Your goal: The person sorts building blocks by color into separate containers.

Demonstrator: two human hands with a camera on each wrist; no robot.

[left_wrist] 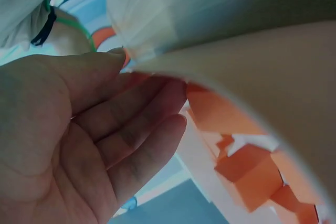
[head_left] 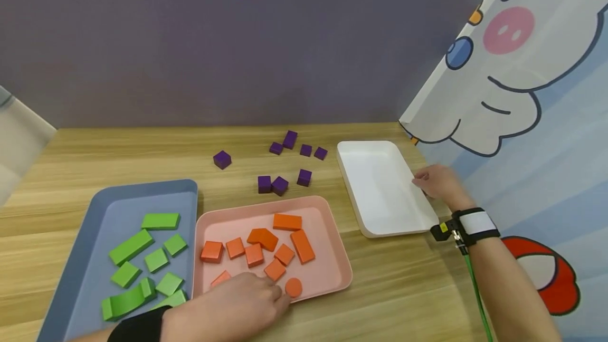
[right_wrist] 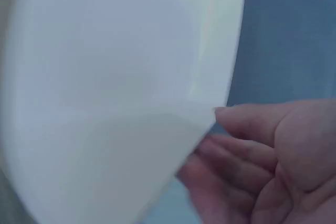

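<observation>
My left hand (head_left: 242, 300) reaches over the near rim of the pink tray (head_left: 332, 273). In the left wrist view its thumb and fingers (left_wrist: 142, 145) meet at the tray's rim, with orange blocks (left_wrist: 249, 174) just beyond. Several orange blocks (head_left: 286, 221) of different shapes lie inside that tray, some partly hidden by the hand. On the right, my right hand (head_left: 439, 183) pinches the right rim of a white tray (head_left: 380, 189). The right wrist view has the thumb at the rim's edge and the curled fingers (right_wrist: 226, 171) below it. No blocks are in the white tray.
Several purple blocks (head_left: 279, 186) lie loose on the wooden table (head_left: 142, 157) behind the pink tray. At the left stands a blue tray (head_left: 109, 210) with several green blocks (head_left: 160, 221). A grey wall (head_left: 228, 41) rises behind; a cartoon-print curtain (head_left: 570, 146) hangs on the right.
</observation>
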